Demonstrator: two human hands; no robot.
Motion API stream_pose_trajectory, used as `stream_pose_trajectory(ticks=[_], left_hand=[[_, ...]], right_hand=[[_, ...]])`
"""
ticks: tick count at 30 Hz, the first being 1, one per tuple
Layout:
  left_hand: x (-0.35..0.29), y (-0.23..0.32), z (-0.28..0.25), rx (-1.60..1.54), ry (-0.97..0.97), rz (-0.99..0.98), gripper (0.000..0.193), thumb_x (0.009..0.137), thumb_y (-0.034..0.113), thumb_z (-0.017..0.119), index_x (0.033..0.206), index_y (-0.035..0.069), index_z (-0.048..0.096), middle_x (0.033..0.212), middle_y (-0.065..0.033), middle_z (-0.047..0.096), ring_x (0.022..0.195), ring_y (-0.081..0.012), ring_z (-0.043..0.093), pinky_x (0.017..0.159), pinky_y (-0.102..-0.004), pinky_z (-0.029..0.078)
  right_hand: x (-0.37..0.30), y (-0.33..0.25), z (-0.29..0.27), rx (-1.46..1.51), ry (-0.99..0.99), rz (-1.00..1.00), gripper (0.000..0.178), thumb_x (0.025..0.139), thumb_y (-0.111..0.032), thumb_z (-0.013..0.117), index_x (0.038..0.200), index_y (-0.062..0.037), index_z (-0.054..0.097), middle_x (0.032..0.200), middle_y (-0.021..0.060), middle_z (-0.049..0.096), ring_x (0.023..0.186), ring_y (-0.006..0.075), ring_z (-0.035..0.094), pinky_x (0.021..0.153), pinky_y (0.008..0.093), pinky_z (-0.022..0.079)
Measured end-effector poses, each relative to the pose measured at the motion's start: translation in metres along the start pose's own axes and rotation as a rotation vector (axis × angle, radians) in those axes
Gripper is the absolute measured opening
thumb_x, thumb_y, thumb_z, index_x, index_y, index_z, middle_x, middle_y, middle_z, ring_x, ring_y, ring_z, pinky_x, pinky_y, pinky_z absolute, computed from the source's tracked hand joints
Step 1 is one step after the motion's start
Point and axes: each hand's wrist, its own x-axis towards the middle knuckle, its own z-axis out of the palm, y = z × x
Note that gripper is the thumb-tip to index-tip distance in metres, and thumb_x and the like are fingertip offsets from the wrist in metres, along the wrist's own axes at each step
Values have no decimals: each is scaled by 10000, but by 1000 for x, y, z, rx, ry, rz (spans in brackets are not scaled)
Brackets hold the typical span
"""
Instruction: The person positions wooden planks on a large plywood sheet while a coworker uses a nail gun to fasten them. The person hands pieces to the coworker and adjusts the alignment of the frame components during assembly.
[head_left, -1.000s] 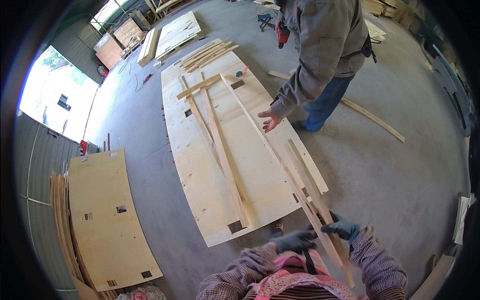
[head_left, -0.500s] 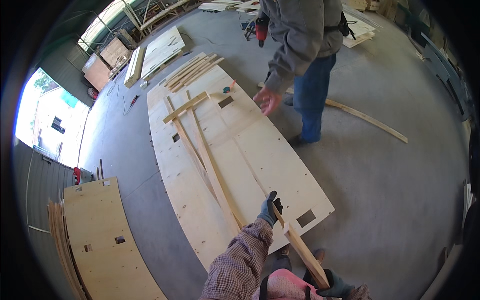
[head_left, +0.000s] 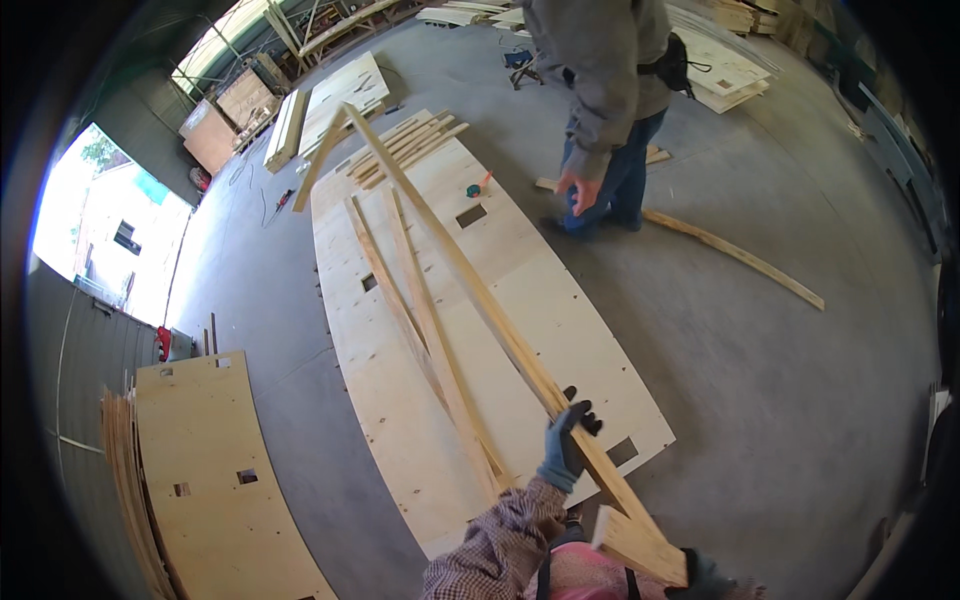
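Observation:
A wooden frame (head_left: 465, 270), made of a long timber with short crosspieces at both ends, is tilted up above a large plywood panel (head_left: 540, 290). My left hand (head_left: 568, 445), in a grey-blue and black glove, is wrapped round the long timber towards its near end. At the near corner, beside the short crosspiece, my gloved right hand (head_left: 700, 578) grips the frame; its fingers are partly hidden. Two long wooden strips (head_left: 440, 350) lie on the panel left of the frame. A teal tape measure (head_left: 474, 190) rests near the panel's far right edge.
A co-worker (head_left: 605, 90) stands beyond the panel's right side. Several short strips (head_left: 410, 150) lie across its far end. One loose board (head_left: 735, 255) lies on the floor at right. Plywood (head_left: 205, 430) with cut-outs stands at lower left. A red power tool (head_left: 284, 200) lies beyond.
The wooden frame's far end has swung up and now rises over the panel, with both my hands on it. The co-worker has stepped back and lowered an arm.

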Motion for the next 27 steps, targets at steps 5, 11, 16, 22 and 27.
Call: stream_pose_trajectory(ticks=[5, 11, 16, 22, 27], left_hand=[[-41, 77, 97, -114, -557, 95, 671, 875, 421, 507, 1384, 59, 263, 1298, -210, 425, 1207, -371, 408, 1049, -520, 284], [-6, 194, 186, 169, -288, 293, 526, 858, 447, 551, 1243, 125, 395, 1265, -207, 456, 1168, -389, 447, 986, -556, 357], [-13, 106, 183, 124, -83, 505, 362, 879, 334, 565, 1192, 196, 448, 1219, -131, 521, 1108, -310, 514, 960, -503, 410], [-8, 13, 212, -2, 181, 722, 335, 853, 346, 601, 1125, 202, 472, 1161, -104, 553, 1035, -260, 558, 912, -455, 460], [-21, -9, 215, -1, 351, 904, 333, 834, 391, 609, 1085, 194, 515, 1149, -88, 572, 1058, -232, 549, 896, -410, 463]], right_hand=[[-42, 57, -98, -483, 212, -253, 654, 452, -351, 815, 981, -40, 590, 815, 138, 632, 776, 283, 636, 689, 380, 513], [-74, 121, -217, -598, 515, -162, 607, 450, -209, 772, 980, -83, 505, 983, 128, 570, 901, 345, 536, 808, 437, 411], [-13, 180, -355, -777, 676, -221, 636, 460, -195, 772, 1010, -82, 473, 1036, 134, 523, 979, 338, 500, 885, 464, 372], [109, 158, -562, -774, 776, -425, 512, 580, -61, 662, 1055, -36, 472, 1105, 167, 521, 1092, 379, 473, 986, 478, 345], [219, 65, -683, -756, 606, -652, 568, 568, -83, 673, 1099, -43, 475, 1081, 174, 532, 1049, 364, 503, 939, 436, 381]])
